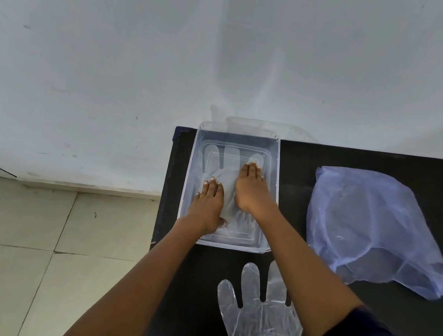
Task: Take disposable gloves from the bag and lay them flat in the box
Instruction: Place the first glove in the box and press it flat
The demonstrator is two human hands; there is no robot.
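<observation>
A clear plastic box [275, 175] stands on the black table [295, 161]. Inside it lies a clear disposable glove [223, 158], fingers pointing away from me. My left hand [208, 204] and my right hand [251, 190] both rest flat, palms down, on that glove inside the box. Neither hand grips anything. A second clear glove [261, 318] lies flat on the table near me, partly under my right forearm. The thin blue plastic bag [371, 226] lies crumpled to the right of the box.
The table's left edge runs just left of the box, with tiled floor [31, 255] below. A white wall [174, 47] rises behind the table. Bare black tabletop lies between the box and the bag.
</observation>
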